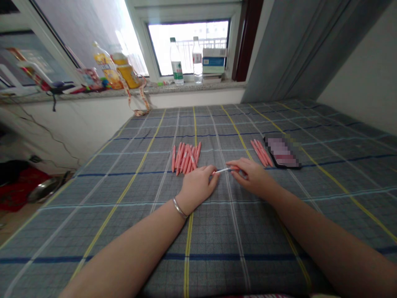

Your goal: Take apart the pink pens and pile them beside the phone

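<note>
Slim pink pen [222, 170], white middle showing, spans gap between both hands' fingers: left hand [200, 182] pinching one end, right hand [249, 174] narrowly pinching other. Pen pile [185, 158] just beyond left fingers; smaller pen row [261, 153] beyond right fingers, smartphone [283, 152] beside it.

The left hand [200, 184] and right hand [256, 179] partly cover the ends of the white stick [221, 170]; overlap in the left pen heap [185, 158] prevents an exact count. Pixelation obscures the screen of the phone [283, 152], and label print on the bottles [177, 68] is too small to read. Picture edges truncate both forearms [133, 248].
</note>
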A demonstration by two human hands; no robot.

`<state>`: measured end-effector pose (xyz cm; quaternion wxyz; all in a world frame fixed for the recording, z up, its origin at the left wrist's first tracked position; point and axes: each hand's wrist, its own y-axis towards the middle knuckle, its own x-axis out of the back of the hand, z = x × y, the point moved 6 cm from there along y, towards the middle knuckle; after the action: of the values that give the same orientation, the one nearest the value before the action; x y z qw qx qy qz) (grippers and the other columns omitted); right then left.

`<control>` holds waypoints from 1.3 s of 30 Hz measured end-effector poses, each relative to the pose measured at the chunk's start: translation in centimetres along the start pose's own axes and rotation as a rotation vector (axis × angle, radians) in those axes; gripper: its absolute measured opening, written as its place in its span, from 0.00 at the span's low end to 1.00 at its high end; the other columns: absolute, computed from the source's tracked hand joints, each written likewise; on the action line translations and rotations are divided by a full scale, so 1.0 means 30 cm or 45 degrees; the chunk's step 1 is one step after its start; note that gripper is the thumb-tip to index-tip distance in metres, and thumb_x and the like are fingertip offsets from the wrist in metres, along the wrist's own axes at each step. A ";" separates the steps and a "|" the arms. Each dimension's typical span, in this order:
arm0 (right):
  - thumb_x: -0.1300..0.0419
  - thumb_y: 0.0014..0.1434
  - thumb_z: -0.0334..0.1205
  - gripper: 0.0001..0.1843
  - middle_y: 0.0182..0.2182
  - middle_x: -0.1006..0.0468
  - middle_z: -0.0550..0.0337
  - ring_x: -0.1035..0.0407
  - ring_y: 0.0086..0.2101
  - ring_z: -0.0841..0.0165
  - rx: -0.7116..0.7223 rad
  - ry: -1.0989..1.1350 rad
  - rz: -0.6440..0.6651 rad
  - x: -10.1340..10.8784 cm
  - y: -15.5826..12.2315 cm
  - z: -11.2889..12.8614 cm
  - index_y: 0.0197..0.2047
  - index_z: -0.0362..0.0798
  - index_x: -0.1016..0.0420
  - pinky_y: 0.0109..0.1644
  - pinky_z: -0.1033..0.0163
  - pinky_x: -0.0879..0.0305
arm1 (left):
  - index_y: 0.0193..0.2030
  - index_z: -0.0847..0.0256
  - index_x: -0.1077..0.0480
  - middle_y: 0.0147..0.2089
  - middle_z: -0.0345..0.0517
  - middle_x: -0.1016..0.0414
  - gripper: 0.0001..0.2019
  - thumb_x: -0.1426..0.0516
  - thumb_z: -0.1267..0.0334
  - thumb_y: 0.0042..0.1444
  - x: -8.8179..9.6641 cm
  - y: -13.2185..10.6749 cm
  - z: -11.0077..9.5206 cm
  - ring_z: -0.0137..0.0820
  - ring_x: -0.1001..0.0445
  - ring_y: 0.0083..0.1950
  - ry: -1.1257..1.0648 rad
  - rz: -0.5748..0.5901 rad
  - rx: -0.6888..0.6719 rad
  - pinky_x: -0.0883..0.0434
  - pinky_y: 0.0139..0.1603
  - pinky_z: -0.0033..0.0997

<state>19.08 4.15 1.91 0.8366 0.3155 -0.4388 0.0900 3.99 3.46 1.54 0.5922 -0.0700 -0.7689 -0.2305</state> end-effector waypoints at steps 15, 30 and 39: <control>0.48 0.58 0.38 0.08 0.34 0.24 0.57 0.33 0.37 0.65 0.020 -0.061 0.034 0.000 0.002 0.002 0.37 0.49 0.28 0.42 0.60 0.39 | 0.33 0.58 0.31 0.32 0.42 0.28 0.12 0.54 0.60 0.57 -0.005 -0.001 0.001 0.29 0.30 0.34 0.016 0.042 -0.081 0.39 0.31 0.26; 0.47 0.55 0.34 0.09 0.35 0.25 0.56 0.32 0.37 0.67 0.016 0.164 0.060 -0.019 -0.002 0.020 0.40 0.47 0.31 0.41 0.61 0.37 | 0.32 0.58 0.31 0.30 0.41 0.28 0.11 0.53 0.62 0.57 -0.004 -0.002 -0.005 0.28 0.32 0.31 -0.040 0.002 -0.147 0.40 0.29 0.25; 0.47 0.55 0.35 0.09 0.33 0.25 0.57 0.32 0.30 0.69 -0.144 0.203 0.015 -0.021 -0.012 -0.011 0.42 0.48 0.34 0.33 0.64 0.37 | 0.32 0.59 0.33 0.30 0.40 0.29 0.11 0.54 0.59 0.58 -0.007 0.003 -0.003 0.27 0.32 0.30 -0.090 0.019 -0.113 0.41 0.28 0.25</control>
<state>19.09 4.17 1.12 0.8847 0.2568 -0.3772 0.0949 4.16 3.55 1.38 0.5626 -0.1100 -0.7779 -0.2574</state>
